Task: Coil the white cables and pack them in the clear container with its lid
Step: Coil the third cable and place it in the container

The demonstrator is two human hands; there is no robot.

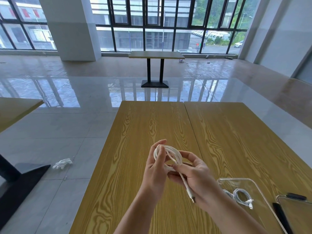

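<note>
Two risks stand out, and the larger one concerns the whole coil. The long yellow wood-grain counter (152, 125) lies below both hands, and the white cable wound into flat round loops (168, 155) is held in the air above it, not resting on anything. If either grip loosens, I judge that the springy loops will open and fall on the counter, and the winding must begin again.

The clear flat plastic container with rounded corners (260, 188) sits on the counter near the right forearm, and two small coiled white cables (240, 195) already lie inside it. A move of the right arm toward it could push the container or disturb those coils. Beside it, at the picture's corner, lies another clear piece with a dark edge; perhaps it is the lid, but I cannot tell.

The left hand (156, 168) has its fingers curled through and around the left part of the coil, holding it. The right hand (194, 176) pinches the cable at the near side of the loops, touching the left hand. The two hands are together on the same cable.

The smaller risk is the free end: its short tail with the metal plug (193, 199) hangs down over the right wrist and could catch.
</note>
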